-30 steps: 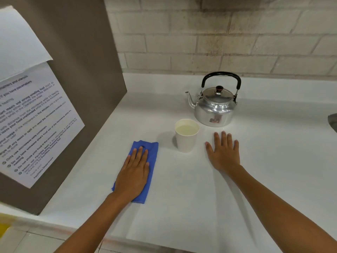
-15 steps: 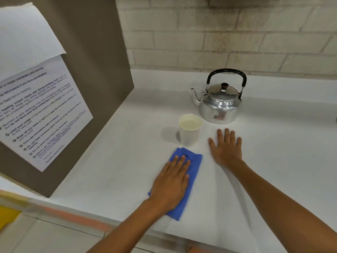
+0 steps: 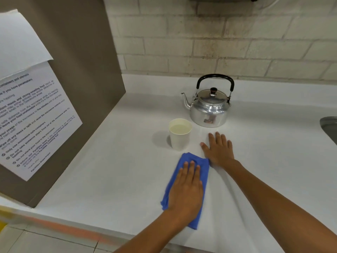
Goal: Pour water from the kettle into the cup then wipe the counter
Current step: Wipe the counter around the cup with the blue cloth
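On the white counter (image 3: 113, 176), the left hand (image 3: 186, 190) lies flat on a folded blue cloth (image 3: 196, 162), fingers straight and close together, palm pressing down rather than gripping. The cloth's far right corner touches the heel of the right hand (image 3: 218, 150), which rests flat on the bare counter with fingers spread, holding nothing. Just beyond the cloth stands a white paper cup (image 3: 179, 138), upright and filled nearly to the brim with liquid. Behind it and to the right sits a shiny metal kettle (image 3: 209, 110), lid on, black handle raised, spout pointing left. A printed notice (image 3: 36, 117) hangs on the brown panel at left.
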